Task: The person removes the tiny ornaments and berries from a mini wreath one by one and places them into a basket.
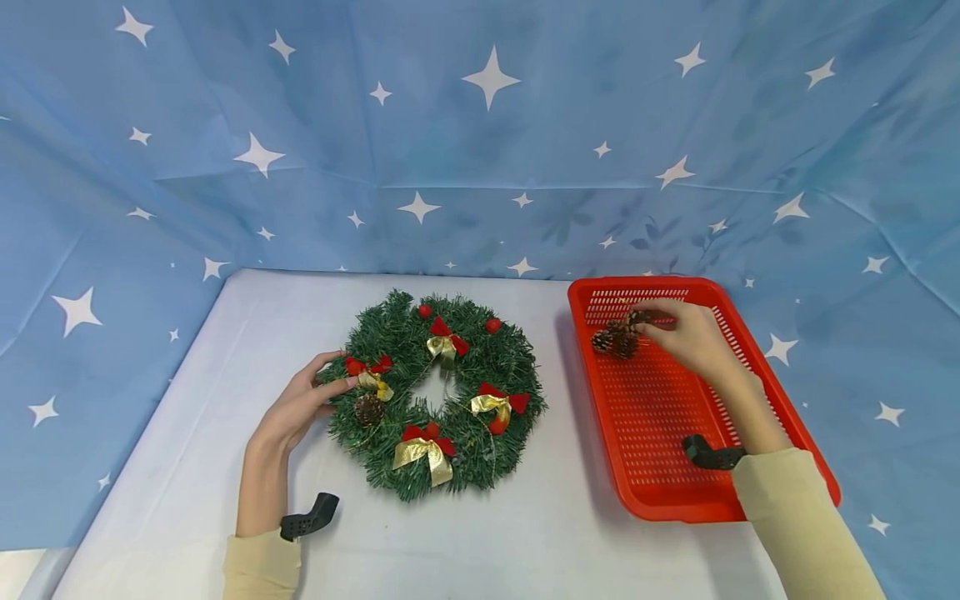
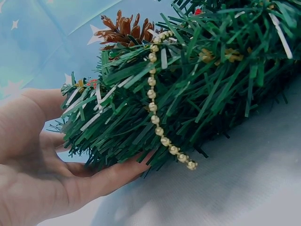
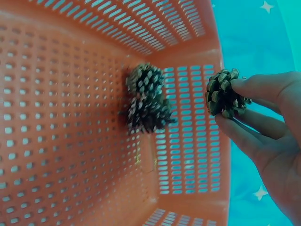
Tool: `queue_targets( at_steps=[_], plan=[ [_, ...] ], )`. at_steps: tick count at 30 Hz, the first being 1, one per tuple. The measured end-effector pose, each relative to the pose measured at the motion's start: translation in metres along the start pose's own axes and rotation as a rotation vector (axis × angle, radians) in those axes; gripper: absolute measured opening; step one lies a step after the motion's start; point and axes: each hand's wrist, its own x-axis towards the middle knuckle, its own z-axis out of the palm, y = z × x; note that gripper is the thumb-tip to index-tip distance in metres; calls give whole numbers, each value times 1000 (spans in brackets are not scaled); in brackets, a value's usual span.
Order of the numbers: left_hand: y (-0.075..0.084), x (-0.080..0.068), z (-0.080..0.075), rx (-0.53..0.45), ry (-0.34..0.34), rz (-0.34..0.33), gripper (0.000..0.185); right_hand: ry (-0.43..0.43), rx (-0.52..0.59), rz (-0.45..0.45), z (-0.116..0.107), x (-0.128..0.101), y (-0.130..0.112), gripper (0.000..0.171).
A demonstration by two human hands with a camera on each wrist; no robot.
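Blue cloth printed with white stars (image 1: 480, 125) is hung behind and around a pale tabletop (image 1: 187, 467), on which a green wreath (image 1: 438, 396) is laid flat, with a red perforated tray (image 1: 675, 417) just beside it on the right. The wreath is dressed with red-and-gold bows, small red balls and one pine cone already set in it (image 1: 369, 410); a string of gold beads (image 2: 157, 117) is seen draped over its needles in the left wrist view. The wreath's left edge is held by the left hand (image 1: 296, 408), with the thumb on top and the fingers (image 2: 117, 174) tucked under the needles; how far they reach beneath is hidden by the foliage. In the tray's far corner, a pine cone (image 3: 225, 93) is pinched between the fingertips of the right hand (image 1: 690, 337), and it appears to be lifted off the tray floor. Two more cones (image 3: 146, 101) are lying together just beside it, touching each other. In the head view the pinched cone is largely covered by the fingers and is hard to separate from the other two. Black wrist mounts are seen at both sleeves.
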Motion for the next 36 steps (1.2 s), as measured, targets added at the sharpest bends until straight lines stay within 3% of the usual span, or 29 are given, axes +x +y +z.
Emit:
queue_targets(
  at_steps=[12, 36],
  plan=[
    [-3, 0, 1, 3, -5, -6, 77, -43, -4, 89, 7, 1, 28, 32],
    [-3, 1, 0, -16, -12, 5, 78, -7, -32, 67, 19, 3, 52, 28]
  ],
)
